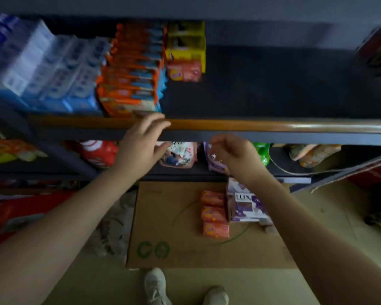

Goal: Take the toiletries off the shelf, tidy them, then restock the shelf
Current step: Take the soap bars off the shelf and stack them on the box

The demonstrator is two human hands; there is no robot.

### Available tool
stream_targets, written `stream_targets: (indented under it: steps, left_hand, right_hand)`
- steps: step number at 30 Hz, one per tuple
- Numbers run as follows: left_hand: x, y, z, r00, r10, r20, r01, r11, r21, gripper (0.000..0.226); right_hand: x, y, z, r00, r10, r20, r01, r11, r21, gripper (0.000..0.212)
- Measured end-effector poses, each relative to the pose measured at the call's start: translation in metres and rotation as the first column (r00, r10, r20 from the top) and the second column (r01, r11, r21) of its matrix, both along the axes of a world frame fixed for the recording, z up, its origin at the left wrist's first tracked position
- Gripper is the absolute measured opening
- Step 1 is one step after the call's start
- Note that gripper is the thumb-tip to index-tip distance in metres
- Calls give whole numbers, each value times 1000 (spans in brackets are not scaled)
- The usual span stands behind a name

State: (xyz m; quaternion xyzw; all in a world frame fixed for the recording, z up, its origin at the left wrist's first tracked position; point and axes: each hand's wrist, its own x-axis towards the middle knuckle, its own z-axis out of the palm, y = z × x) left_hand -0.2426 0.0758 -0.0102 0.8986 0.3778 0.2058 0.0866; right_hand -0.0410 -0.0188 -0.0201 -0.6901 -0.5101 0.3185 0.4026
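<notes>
Three orange soap packs (pixel 215 213) and purple soap box (pixel 246 205) down on floor cardboard (pixel 174 227). Left hand (pixel 141 144) open near shelf (pixel 273 126) edge; right hand (pixel 235 154) loosely curled, empty. Risk: knocking orange stack (pixel 130 73) off.

Dim light; beige floor (pixel 317 216) with flattened cardboard (pixel 174 227) below the hands, dark wall (pixel 273 7) beyond them.
</notes>
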Motion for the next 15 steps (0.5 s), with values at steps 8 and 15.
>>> stream_targets:
  steps: [8,15]
  left_hand:
    - [-4,84,20,932,49,-360,5,989,147,108]
    - [-10,105,5,934,22,-356,46,982,183,115]
  right_hand:
    - [-14,93,24,931,-138,338,66,975,214,23]
    - [-11,177,8,867,-81,492,67,997,47,55]
